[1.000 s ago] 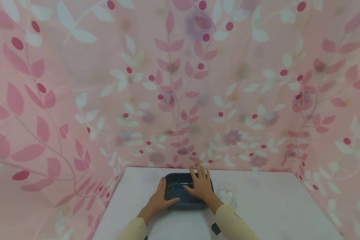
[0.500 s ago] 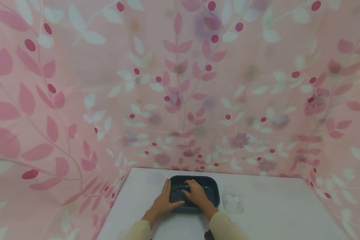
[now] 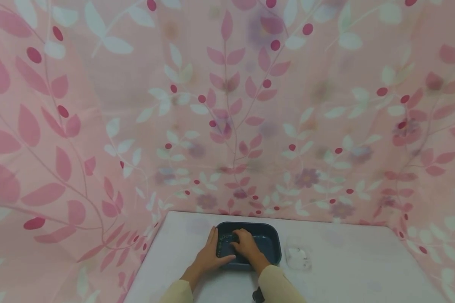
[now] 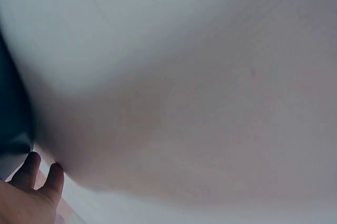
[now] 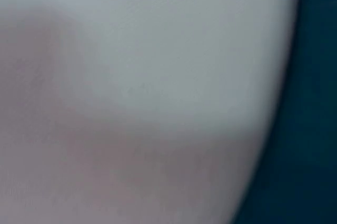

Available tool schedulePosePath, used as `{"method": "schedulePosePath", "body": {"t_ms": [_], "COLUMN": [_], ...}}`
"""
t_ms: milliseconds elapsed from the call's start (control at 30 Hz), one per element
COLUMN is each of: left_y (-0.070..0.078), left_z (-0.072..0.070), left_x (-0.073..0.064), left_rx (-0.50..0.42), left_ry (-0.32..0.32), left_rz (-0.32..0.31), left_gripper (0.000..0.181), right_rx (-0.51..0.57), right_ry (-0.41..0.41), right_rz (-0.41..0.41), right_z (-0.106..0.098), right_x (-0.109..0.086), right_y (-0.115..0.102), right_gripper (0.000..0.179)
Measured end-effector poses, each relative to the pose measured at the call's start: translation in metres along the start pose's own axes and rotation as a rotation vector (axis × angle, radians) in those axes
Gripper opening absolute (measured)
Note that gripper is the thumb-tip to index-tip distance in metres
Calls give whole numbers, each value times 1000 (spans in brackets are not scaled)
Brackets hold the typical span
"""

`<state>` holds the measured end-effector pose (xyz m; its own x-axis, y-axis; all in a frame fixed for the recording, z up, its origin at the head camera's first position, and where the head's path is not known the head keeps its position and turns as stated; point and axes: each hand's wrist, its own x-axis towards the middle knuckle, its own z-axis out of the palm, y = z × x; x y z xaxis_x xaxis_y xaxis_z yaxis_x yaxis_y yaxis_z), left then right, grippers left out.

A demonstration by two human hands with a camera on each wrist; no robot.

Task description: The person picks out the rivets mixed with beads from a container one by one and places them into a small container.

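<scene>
A dark blue rectangular dish point(image 3: 267, 244) with raised walls sits on the white table. Small greenish bits point(image 3: 220, 244), too small to identify, lie along its left inner side. My left hand point(image 3: 207, 256) rests against the dish's left side, its fingers straight and its thumb at the front rim. In the left wrist view, the left hand's fingers point(image 4: 52, 183) show beside the dark dish wall point(image 4: 13, 103). My right hand point(image 3: 247, 245) reaches over the front rim into the dish with bent fingers; its fingertips are hidden. The right wrist view shows the dish's outer wall point(image 5: 300, 119).
A clear plastic container point(image 3: 298, 256) with pale contents stands right of the dish. The white table point(image 3: 345, 265) ends at a pink floral curtain point(image 3: 227, 105) behind and at both sides. A small black object point(image 3: 258, 294) shows by the right sleeve.
My right hand has moved from the dish's back right rim down into its middle, the fingers going from spread to bent. My left hand stays at the left side. The head view has shifted slightly.
</scene>
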<state>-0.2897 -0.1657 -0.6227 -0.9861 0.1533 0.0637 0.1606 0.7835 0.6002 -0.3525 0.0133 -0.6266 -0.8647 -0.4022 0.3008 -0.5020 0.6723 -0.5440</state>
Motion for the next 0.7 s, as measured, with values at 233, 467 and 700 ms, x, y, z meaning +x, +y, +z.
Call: {"method": "schedulePosePath", "body": {"t_ms": [233, 467, 700], "left_y": [0, -2, 1], "left_z": [5, 5, 0], "left_x": [-2, 1, 2], "left_rx": [-10, 7, -8], "left_ry": [7, 19, 12], "left_rz": [-1, -7, -11], "left_gripper": [121, 120, 121], "right_rx": [-1, -18, -37], "right_ry": [-29, -24, 24], "right_rz": [29, 8, -54], "right_z": [7, 8, 11], "right_x": [0, 4, 9], "right_y": [5, 3, 5], "right_gripper": [31, 22, 9]}}
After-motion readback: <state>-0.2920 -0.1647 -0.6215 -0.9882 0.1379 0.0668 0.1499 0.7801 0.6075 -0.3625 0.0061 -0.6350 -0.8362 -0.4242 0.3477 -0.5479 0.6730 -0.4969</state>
